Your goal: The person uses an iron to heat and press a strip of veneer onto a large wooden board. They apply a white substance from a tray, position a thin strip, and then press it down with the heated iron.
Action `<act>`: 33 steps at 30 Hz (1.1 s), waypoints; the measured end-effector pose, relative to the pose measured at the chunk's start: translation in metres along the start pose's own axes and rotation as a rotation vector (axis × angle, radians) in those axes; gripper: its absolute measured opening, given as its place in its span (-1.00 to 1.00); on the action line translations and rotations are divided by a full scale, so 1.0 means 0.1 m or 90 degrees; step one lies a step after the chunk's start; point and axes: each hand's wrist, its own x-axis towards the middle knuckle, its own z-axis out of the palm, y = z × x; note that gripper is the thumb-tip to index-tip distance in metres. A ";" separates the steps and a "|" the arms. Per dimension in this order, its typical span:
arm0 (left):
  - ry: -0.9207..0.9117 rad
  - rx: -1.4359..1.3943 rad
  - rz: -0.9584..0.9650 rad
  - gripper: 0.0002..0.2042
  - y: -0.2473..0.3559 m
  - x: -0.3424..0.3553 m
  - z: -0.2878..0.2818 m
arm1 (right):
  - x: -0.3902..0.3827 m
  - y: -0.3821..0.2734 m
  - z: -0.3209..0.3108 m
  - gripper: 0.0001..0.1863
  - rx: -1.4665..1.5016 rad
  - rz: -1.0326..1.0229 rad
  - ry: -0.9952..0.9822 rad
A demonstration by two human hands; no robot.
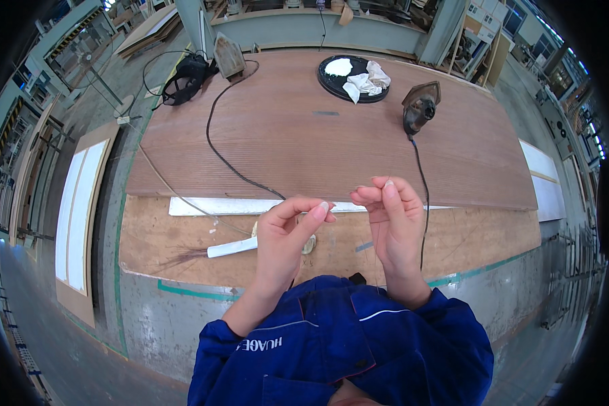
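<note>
My left hand (pixel 282 229) and my right hand (pixel 394 223) are raised in front of my body, a short gap apart. Thumb and fingertips are pinched together on each; anything between them is too thin or small to make out. Beneath the hands lie the front edge of a brown, finely grooved panel (pixel 304 149) and a bare wooden board (pixel 453 237). A brush with a white-wrapped handle (pixel 232 247) and dark bristles lies beside my left wrist, its other end partly hidden. A pale round thing (pixel 309 244) shows behind that hand.
On the panel's far side stand a black round tray (pixel 328 86) with white powder and crumpled cloth, an iron-like corded tool (pixel 419 111), a similar upright tool (pixel 229 57) and a black bag (pixel 186 80). Cords (pixel 216 145) cross the panel. A white strip (pixel 203 206) lies beneath its edge.
</note>
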 end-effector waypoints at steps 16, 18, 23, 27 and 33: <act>-0.059 0.138 0.153 -0.94 0.03 0.01 -0.03 | 0.09 -0.06 -0.18 -0.76 -0.006 -0.029 0.020; -0.061 0.111 0.155 -0.95 0.01 0.00 -0.04 | 0.10 -0.06 -0.19 -0.76 -0.008 -0.031 0.019; -0.067 0.061 0.131 -0.95 0.01 -0.03 -0.04 | 0.09 -0.06 -0.18 -0.76 -0.025 -0.035 0.016; -0.114 0.127 0.174 -0.89 -0.03 0.02 -0.09 | 0.10 -0.08 -0.15 -0.77 -0.134 -0.011 0.025; -0.169 0.084 -0.010 -0.78 -0.01 0.09 0.01 | 0.25 -0.02 -0.05 -0.80 -0.180 0.106 -0.078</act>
